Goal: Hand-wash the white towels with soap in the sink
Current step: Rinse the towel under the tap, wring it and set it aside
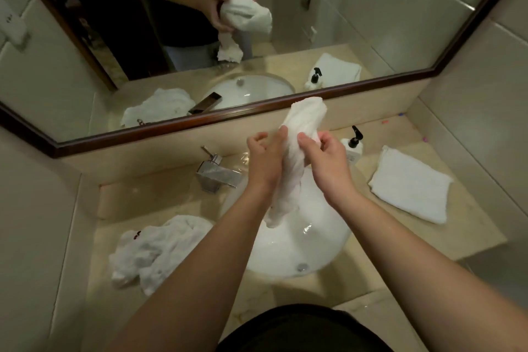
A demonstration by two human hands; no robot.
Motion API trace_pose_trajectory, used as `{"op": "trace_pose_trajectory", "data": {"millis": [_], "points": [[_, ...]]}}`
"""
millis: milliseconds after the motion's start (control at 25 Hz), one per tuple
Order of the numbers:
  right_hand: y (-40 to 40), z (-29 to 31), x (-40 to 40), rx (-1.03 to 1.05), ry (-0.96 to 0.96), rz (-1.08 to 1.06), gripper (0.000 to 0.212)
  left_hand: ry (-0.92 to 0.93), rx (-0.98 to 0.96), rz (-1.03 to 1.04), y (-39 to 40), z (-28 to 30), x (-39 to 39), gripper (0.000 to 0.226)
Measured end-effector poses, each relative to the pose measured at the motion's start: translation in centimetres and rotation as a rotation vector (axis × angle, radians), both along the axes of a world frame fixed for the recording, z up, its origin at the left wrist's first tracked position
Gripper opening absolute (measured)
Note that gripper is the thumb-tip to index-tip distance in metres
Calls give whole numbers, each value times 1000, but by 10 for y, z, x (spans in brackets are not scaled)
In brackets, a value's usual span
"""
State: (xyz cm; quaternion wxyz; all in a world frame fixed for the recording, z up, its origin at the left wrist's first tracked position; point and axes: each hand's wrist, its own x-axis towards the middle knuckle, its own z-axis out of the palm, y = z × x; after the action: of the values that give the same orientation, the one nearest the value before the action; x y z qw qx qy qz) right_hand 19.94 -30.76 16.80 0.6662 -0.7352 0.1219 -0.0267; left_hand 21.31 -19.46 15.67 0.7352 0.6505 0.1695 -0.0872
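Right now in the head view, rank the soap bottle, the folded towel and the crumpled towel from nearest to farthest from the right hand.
1. Soap bottle: just beyond the right hand, on the counter's back edge.
2. Folded towel: flat on the counter, farther right.
3. Crumpled towel: left of the sink, across the basin.

The towel (297,157) held over the sink is white terry cloth, wrung into a wrinkled, damp-looking roll. The heap (154,248) on the left is the same nubbly cloth, crumpled and rough. The folded towel (411,186) on the right is flat, matt and fine-ribbed. The sink (300,248) is glossy white ceramic, wet, with bright glints, and has a small metal drain (302,267). The tap (218,173) is polished, mirror-like metal with square edges. The table (160,200) is smooth beige stone with a dull, wet sheen. The bottle (353,148) is white plastic with a black plastic pump. The mirror frame (171,130) is dark, semi-gloss wood. The walls (37,223) are smooth pale tile.
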Motion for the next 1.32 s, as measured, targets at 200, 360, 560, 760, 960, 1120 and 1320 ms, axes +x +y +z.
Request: {"op": "trace_pose_trajectory", "data": {"millis": [200,360,560,760,960,1120,1320], "points": [[-26,14,-21,-13,22,22,24,5,-106,-276,-13,10,16,65],[-56,24,-30,245,129,-105,35,-30,-81,-215,-57,16,0,16],[-98,28,-39,183,20,-393,22,-109,10,-290,-104,18,-7,29],[-152,27,-51,277,24,-422,7,-150,26,-380,-159,29,-13,32],[-221,22,-57,234,89,-369,26,-222,118,-484,-219,20,-30,25],[-260,18,-58,139,32,-474,17,-286,157,-477,-258,22,-36,26],[-301,13,-55,-21,12,-427,10,-227,82,-366,-295,23,-27,24]]}}
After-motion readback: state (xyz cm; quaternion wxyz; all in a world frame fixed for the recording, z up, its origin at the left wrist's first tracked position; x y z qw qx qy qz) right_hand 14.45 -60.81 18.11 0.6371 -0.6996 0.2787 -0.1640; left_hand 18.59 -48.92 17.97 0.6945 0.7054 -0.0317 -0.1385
